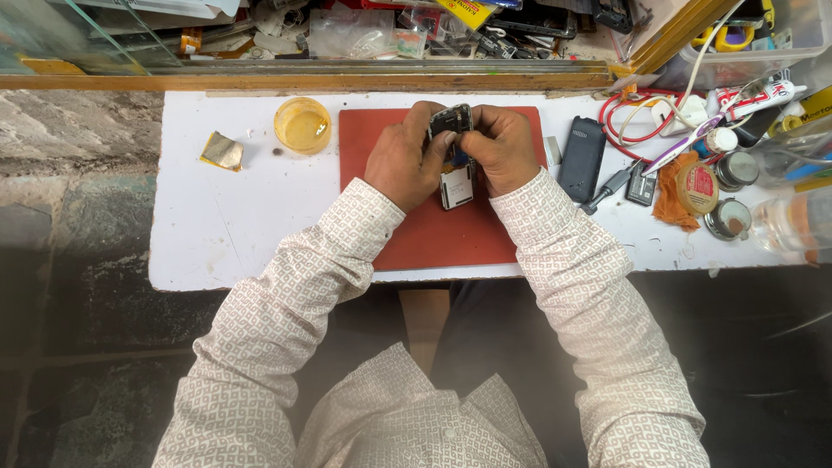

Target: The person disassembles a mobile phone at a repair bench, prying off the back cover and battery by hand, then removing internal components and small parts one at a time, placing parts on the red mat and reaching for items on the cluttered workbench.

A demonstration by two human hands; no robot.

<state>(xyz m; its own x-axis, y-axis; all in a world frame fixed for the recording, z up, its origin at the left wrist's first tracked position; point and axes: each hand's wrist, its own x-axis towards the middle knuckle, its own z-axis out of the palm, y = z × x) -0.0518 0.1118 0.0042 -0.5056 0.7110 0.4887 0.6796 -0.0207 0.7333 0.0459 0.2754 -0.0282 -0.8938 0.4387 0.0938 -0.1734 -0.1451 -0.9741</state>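
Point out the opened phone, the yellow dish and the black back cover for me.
opened phone (456,184): head view, pale lower half below the hands.
yellow dish (302,126): head view, middle of its bowl.
black back cover (581,159): head view, centre of its flat face.

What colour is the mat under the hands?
Red: the mat lies on the white table, seen in the head view.

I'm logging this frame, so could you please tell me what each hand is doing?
Left hand: closed on the opened phone.
Right hand: closed on the same phone.
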